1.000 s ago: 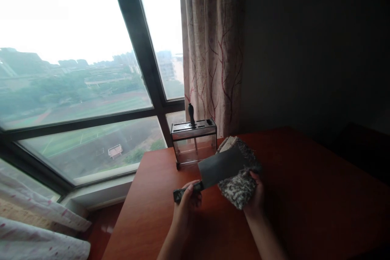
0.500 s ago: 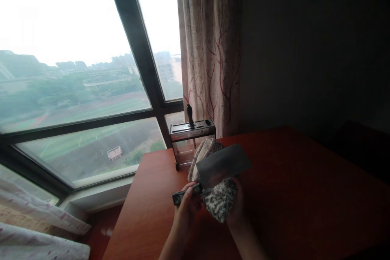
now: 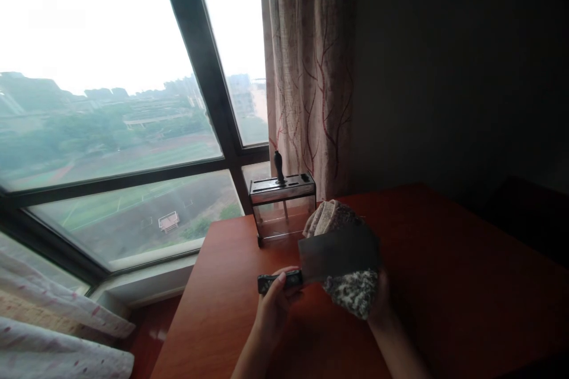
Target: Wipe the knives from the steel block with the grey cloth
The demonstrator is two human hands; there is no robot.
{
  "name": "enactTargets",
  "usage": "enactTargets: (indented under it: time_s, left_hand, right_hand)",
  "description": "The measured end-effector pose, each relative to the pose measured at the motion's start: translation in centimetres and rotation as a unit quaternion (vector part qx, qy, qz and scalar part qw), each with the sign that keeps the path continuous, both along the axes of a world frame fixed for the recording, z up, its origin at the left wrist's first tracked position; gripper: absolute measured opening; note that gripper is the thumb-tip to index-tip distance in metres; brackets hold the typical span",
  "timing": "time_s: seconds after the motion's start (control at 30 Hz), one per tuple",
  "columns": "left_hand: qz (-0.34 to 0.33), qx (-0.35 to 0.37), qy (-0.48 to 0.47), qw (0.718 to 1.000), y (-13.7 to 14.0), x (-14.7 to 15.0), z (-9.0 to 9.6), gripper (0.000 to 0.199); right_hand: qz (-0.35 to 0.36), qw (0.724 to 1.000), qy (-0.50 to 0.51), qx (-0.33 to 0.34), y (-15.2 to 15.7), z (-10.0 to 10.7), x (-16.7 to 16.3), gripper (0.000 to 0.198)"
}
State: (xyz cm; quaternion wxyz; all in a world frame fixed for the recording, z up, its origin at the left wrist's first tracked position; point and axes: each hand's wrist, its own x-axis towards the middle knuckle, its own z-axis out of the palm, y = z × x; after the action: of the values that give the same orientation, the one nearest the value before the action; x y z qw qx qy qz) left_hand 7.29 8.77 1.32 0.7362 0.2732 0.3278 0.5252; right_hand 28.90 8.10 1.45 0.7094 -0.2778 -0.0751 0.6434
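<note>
My left hand (image 3: pixel 276 302) is closed round the dark handle of a cleaver (image 3: pixel 340 253), its broad grey blade pointing right. Behind and below the blade is a fuzzy grey-and-white cloth (image 3: pixel 353 293), with a folded beige-and-brown part (image 3: pixel 331 217) showing above it. My right hand (image 3: pixel 380 299) grips the cloth from its right side; the fingers are mostly hidden behind it. The blade lies across the front of the cloth; whether they touch along its whole length I cannot tell.
A knife block (image 3: pixel 284 213) with clear sides and a metal top stands at the table's far left corner, a black-handled tool upright in it. The reddish wooden table (image 3: pixel 213 302) borders a window (image 3: pixel 111 130). Curtains (image 3: pixel 306 71) hang behind.
My right hand and the cloth have moved right, away from my left hand. The cleaver has shifted slightly right and its blade has levelled. More of the knife block now shows.
</note>
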Motion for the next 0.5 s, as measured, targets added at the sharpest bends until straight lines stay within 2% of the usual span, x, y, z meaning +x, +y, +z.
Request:
enactTargets:
  time_s: [0.1, 0.2, 0.3, 0.5]
  left_hand:
    - [0.024, -0.019, -0.015, 0.999, 0.3, -0.3, 0.2, 0.026]
    - [0.037, -0.025, -0.025, 0.999, 0.4, -0.4, 0.4, 0.025]
    - [0.041, -0.028, -0.033, 0.998, 0.5, -0.3, 0.4, 0.024]
    - [0.053, -0.029, -0.041, 0.997, 0.9, -0.9, 0.1, 0.026]
  right_hand:
    - [0.01, 0.999, 0.041, -0.026, 0.0, 0.0, 2.2, 0.028]
    - [-0.036, 0.996, 0.079, -0.035, -0.1, 0.4, 3.3, 0.027]
    - [-0.064, 0.992, 0.105, -0.031, 0.0, 0.8, 3.0, 0.027]
    - [-0.044, 0.995, 0.089, -0.021, 0.2, 0.1, 1.1, 0.022]
